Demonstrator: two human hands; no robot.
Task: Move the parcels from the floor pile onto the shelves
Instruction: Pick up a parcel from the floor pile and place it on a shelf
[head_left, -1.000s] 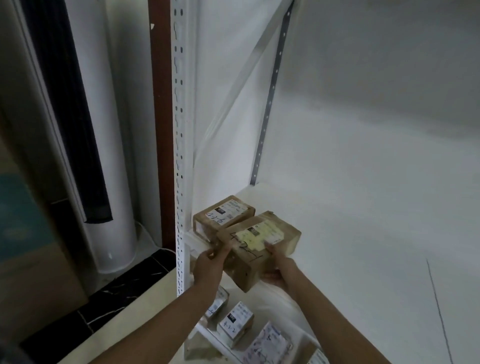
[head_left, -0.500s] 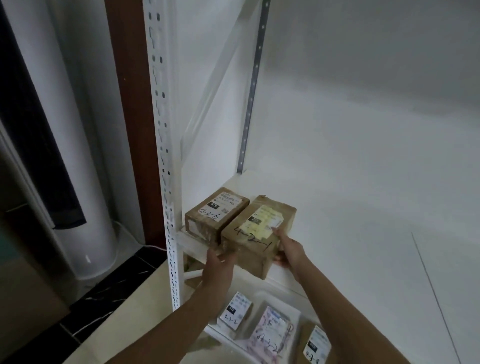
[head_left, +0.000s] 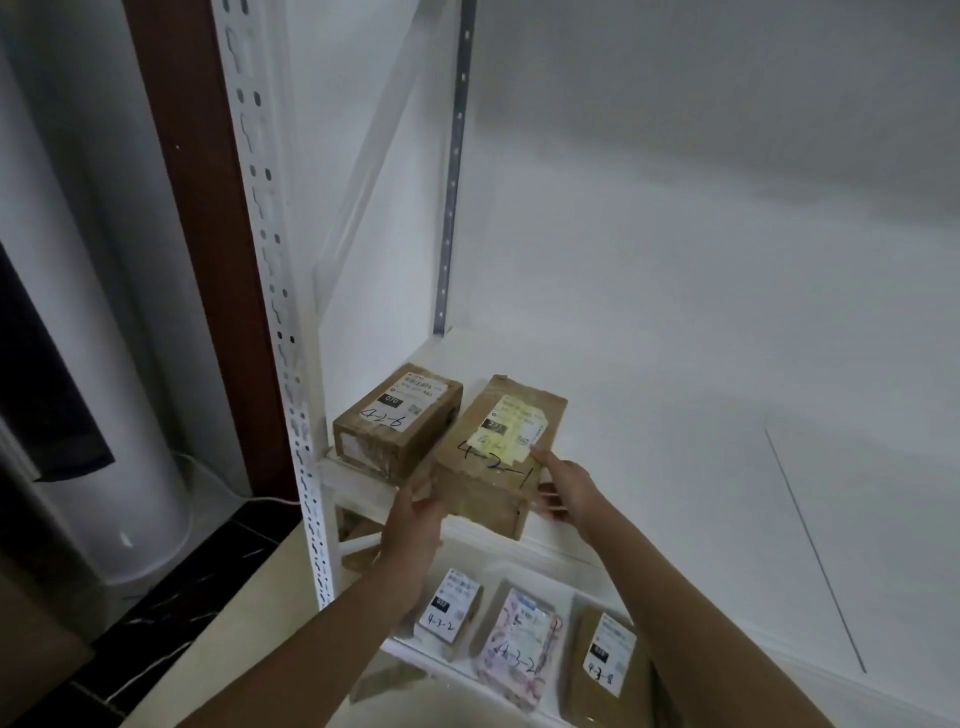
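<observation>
A brown cardboard parcel marked 4-2-1 (head_left: 498, 452), with a yellowish label, lies on the white shelf (head_left: 701, 467) near its front edge, and its front end slightly overhangs. It sits close beside a second brown parcel marked 4-2-6 (head_left: 400, 421) on its left. My left hand (head_left: 413, 519) presses against the front left corner of the 4-2-1 parcel. My right hand (head_left: 571, 488) touches its right side with straight fingers, the index finger lying along the top edge.
The perforated white upright (head_left: 280, 312) stands left of the parcels. On the lower shelf lie a small boxed parcel (head_left: 449, 605), a patterned bag (head_left: 519, 644) and a brown parcel (head_left: 608, 660). A white cylindrical unit (head_left: 104, 415) stands on the floor at left.
The 4-2-1 parcel went from held in the air in both hands to lying on the shelf beside the 4-2-6 parcel. My fingers have loosened from gripping to touching its sides.
</observation>
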